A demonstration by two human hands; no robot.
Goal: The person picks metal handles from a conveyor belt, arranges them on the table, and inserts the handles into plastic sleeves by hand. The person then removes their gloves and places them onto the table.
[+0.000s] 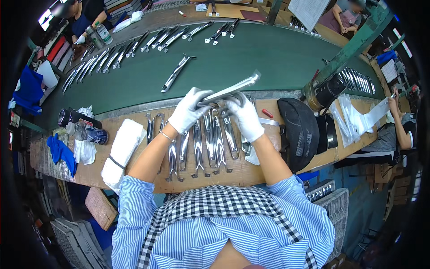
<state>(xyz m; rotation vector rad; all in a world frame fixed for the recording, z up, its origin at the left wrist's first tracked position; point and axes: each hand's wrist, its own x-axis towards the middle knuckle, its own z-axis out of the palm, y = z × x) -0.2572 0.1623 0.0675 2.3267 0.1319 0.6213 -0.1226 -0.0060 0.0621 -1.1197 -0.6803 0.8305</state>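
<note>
My left hand [189, 110], in a white glove, is closed around the near end of a long, shiny metal bracket [232, 88]. My right hand [244, 117], gloved too, grips its underside from the right, its fingers partly hidden. The bracket is tilted, its far end up to the right, and what looks like clear plastic film sticks out past that end. Below my hands, several chromed metal brackets [198, 145] with forked ends lie side by side on the cardboard-covered bench [148, 179]. A single bracket [177, 74] rests on the green conveyor belt [134, 85] ahead.
A bundle of white plastic bags [124, 150] lies left, beside bottles and a can [96, 135]. Right are a red marker [267, 113], a black bag [298, 134], a phone [332, 131] and a green post [345, 56]. More brackets [107, 58] line the belt's far side. Other people work around it.
</note>
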